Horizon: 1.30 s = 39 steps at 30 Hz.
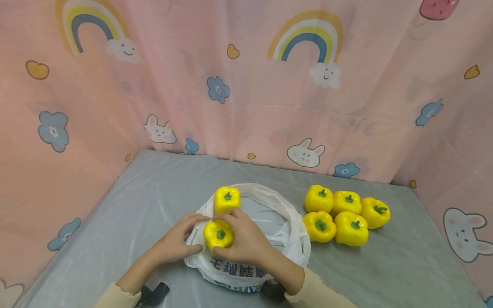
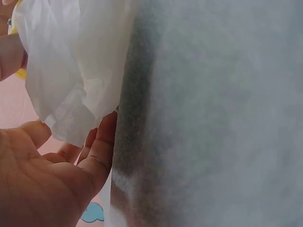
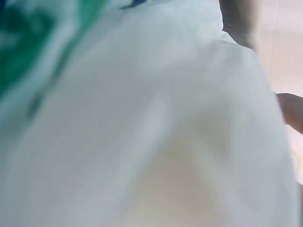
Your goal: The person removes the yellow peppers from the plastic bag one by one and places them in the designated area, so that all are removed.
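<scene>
A white plastic bag (image 1: 296,222) with dark printing stands with its mouth spread wide on the grey-covered table. My right hand (image 1: 246,239) grips a yellow bell pepper (image 1: 218,235) with a green stem over the bag's left side. At the left rim, my left hand (image 1: 175,241) is beside that pepper, thumb and fingers spread apart. The left wrist view shows the left hand's fingers (image 2: 99,156) against the bag's hanging edge. Just behind the held pepper, another yellow bell pepper (image 1: 227,197) sits at the bag's far-left rim. Bag plastic hides most of the right wrist view.
Several yellow bell peppers (image 1: 340,216) stand grouped right of the bag on the grey table cover (image 1: 408,256). A pink patterned curtain (image 1: 254,85) encloses the back and sides. Black wrist devices (image 1: 154,294) sit close to the bag's near side.
</scene>
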Tool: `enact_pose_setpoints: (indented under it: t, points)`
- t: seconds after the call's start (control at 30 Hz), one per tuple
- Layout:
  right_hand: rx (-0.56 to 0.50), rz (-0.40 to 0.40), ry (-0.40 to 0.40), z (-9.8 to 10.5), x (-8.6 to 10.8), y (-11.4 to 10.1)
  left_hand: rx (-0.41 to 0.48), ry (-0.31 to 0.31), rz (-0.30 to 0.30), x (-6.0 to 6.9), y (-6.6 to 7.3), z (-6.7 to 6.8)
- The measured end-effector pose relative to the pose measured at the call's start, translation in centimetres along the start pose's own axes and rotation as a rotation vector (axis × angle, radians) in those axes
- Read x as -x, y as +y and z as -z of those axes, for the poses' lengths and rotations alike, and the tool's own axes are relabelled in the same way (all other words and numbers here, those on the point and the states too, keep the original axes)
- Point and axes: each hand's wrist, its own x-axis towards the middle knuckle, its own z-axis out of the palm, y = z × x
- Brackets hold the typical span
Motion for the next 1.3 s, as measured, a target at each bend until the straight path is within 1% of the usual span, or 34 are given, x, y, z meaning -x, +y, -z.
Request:
enact_pose_setpoints:
  t: [0.17,0.4,0.5,0.77,0.97,1.3]
  points:
    - [-0.006,0.005,-0.013,-0.3,-0.1,-0.1,-0.01,0.004,0.008,-0.1,0.0,-0.1]
    - [0.011,0.03,-0.012,-0.8,-0.1,0.0,0.008,0.004,-0.008,0.0,-0.2,-0.2]
    - [0.022,0.039,-0.016,-0.9,-0.1,0.0,-0.001,0.004,-0.009,0.0,-0.2,-0.2]
    - [0.055,0.038,-0.053,-1.1,-0.3,0.0,0.009,0.004,0.0,-0.1,-0.1,-0.2]
    - [0.043,0.027,-0.068,-1.1,-0.4,-0.1,0.006,0.01,0.003,-0.1,-0.2,-0.3]
    - [0.014,0.029,-0.04,-0.3,-0.2,-0.1,0.0,0.013,0.009,0.0,-0.1,-0.3]
